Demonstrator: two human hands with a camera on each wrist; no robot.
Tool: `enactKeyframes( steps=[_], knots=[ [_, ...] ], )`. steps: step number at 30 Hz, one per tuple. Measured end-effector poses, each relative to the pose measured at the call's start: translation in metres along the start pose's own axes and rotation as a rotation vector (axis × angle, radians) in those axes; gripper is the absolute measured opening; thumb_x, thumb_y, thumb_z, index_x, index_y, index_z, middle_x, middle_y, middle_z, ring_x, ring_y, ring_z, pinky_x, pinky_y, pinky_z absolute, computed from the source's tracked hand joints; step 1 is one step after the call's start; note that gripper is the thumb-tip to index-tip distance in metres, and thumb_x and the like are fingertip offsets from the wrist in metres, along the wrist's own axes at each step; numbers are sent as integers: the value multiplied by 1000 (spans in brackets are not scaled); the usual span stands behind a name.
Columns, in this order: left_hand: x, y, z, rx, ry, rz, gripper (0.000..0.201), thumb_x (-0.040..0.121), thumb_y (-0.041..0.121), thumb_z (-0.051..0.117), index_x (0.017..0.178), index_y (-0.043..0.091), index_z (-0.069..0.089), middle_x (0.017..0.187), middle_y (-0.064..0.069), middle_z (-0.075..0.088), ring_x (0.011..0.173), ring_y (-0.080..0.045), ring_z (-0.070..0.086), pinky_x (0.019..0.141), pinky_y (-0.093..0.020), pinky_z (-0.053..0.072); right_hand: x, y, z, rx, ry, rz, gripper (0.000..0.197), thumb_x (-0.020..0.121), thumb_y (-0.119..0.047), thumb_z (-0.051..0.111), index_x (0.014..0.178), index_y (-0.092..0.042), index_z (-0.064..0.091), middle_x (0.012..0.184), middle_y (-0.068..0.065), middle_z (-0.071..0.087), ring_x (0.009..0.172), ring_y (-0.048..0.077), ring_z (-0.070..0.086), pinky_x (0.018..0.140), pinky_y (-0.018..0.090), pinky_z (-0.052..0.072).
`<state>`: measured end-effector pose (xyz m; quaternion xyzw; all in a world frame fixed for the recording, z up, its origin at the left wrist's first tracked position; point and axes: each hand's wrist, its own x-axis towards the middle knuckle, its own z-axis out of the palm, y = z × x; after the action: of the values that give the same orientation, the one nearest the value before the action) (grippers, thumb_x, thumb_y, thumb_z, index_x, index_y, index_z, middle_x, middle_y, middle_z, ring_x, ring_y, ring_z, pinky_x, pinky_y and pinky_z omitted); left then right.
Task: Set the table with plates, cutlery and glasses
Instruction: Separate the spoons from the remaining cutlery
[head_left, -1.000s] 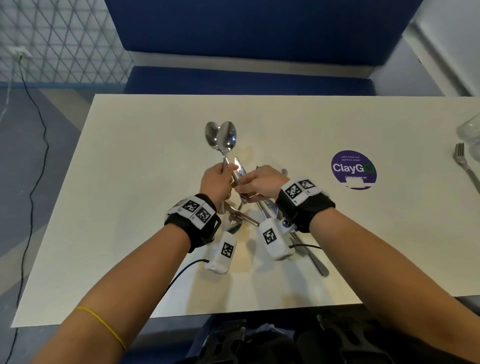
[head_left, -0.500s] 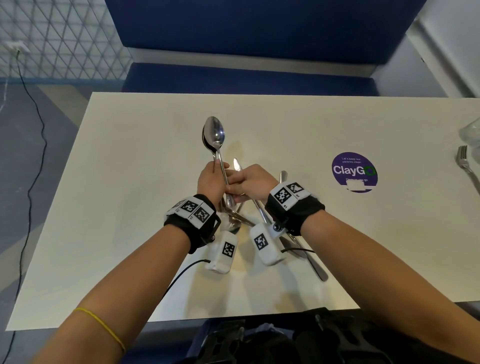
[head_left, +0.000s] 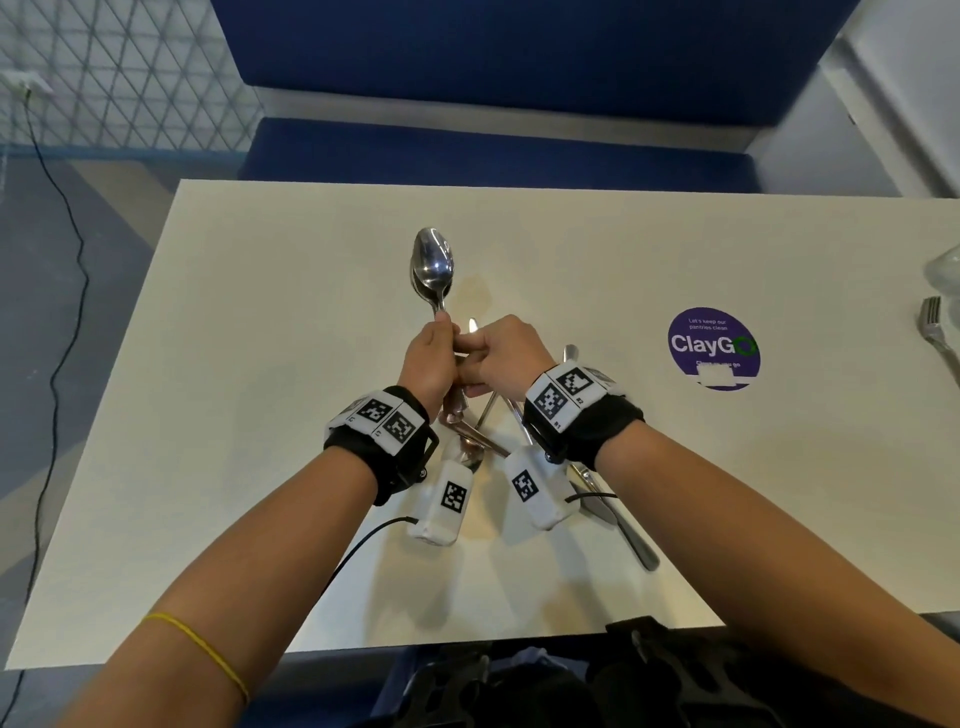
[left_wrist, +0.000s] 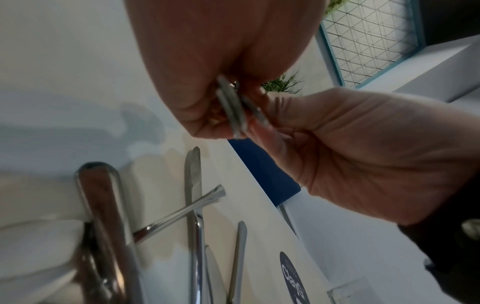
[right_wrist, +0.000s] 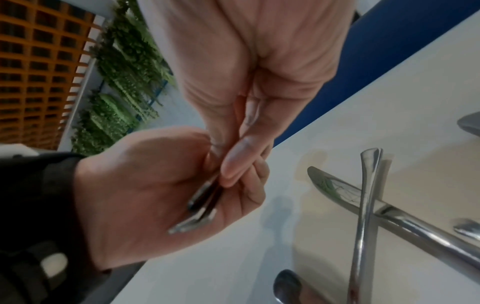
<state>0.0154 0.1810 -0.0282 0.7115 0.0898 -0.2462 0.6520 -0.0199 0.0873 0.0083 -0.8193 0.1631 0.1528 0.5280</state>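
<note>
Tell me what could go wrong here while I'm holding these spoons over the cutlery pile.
The spoons are gripped only by their thin handle ends in the left hand, so one might slip onto the crossed knife and handles below. The right hand pinches the same handles, so separating them could jar one loose.

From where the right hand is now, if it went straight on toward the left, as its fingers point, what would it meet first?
The left hand, at once: the right hand already touches it at the spoon handles that both hands hold. Beyond it, the table looks bare on that side, though depth is uncertain.
</note>
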Motion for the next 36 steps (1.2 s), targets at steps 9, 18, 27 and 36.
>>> enactKeyframes(
  steps=[9,18,27,36],
  knots=[
    [3,-5,-4,29,47,-39,33,103,31,26,86,10,45,74,-5,56,66,-20,57,68,-35,49,6,6,7,38,-67,43,26,80,1,69,106,2,69,106,15,71,90,29,71,85,33,57],
    [10,-7,-20,94,61,-119,32,103,30,25,80,14,40,61,0,31,47,-11,25,35,-13,23,17,56,-15,-633,69,306,26,79,-27,70,96,-8,70,97,8,68,103,23,60,104,38,41],
    [3,-9,-11,134,-36,-122,28,103,31,27,99,8,42,65,0,33,48,-11,28,43,-22,26,22,72,-20,-636,164,364,23,82,-30,64,75,-10,54,98,14,63,82,27,61,73,29,48],
    [8,-12,-11,64,-52,-153,26,103,27,27,93,11,44,62,1,31,43,-8,26,36,-16,23,26,74,-26,-720,237,214,49,82,-20,68,124,-6,50,126,12,49,114,29,52,92,33,44]
  ],
)
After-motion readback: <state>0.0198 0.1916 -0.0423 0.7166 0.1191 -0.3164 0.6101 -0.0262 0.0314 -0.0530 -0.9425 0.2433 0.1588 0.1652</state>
